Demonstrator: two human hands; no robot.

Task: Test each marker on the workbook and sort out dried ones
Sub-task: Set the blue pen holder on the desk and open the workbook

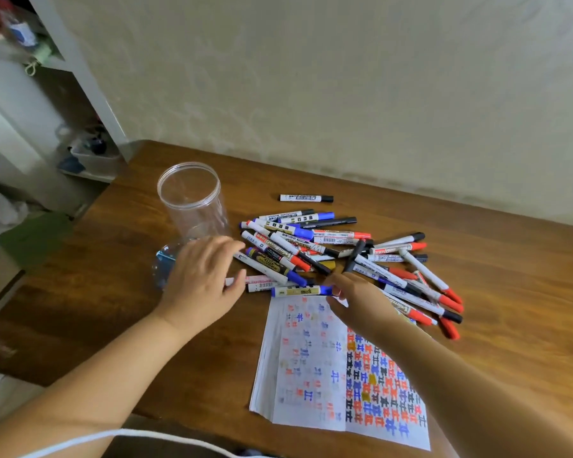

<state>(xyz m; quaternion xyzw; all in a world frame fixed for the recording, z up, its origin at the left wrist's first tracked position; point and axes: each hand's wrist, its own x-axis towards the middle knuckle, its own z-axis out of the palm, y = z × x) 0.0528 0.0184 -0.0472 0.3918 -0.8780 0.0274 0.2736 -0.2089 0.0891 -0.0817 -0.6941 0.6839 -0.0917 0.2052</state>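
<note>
Lying crosswise at the top edge of the workbook (311, 368), a blue-capped marker (298, 291) runs left to right, its blue cap pointing right into the right hand (354, 300). That hand's fingertips pinch the cap end, thumb on the near side, fingers curled over the top. The marker's pale, yellow-labelled barrel stretches left toward the left hand (201, 279), which hovers palm down with its fingers relaxed and slightly spread, holding nothing; its fingertips sit just beside the nearest markers in the pile.

Behind the marker sprawls the pile of markers (331, 252), red, blue and black caps pointing every which way, most of them lying roughly left to right or slanting down toward the right. One black-capped marker (306, 198) lies apart at the back, cap to the right. The workbook lies open near the table's front, its right page crowded with red, blue, black and yellow test marks, its left page showing fainter ones.

A clear plastic jar (192, 203) stands upright to the left of the pile, mouth open, with its clear lid (166, 264) partly hidden behind the left hand. All this rests on a dark wooden table (510, 325) pushed against a pale wall (344, 77); white shelving (63, 104) stands off to the left.
</note>
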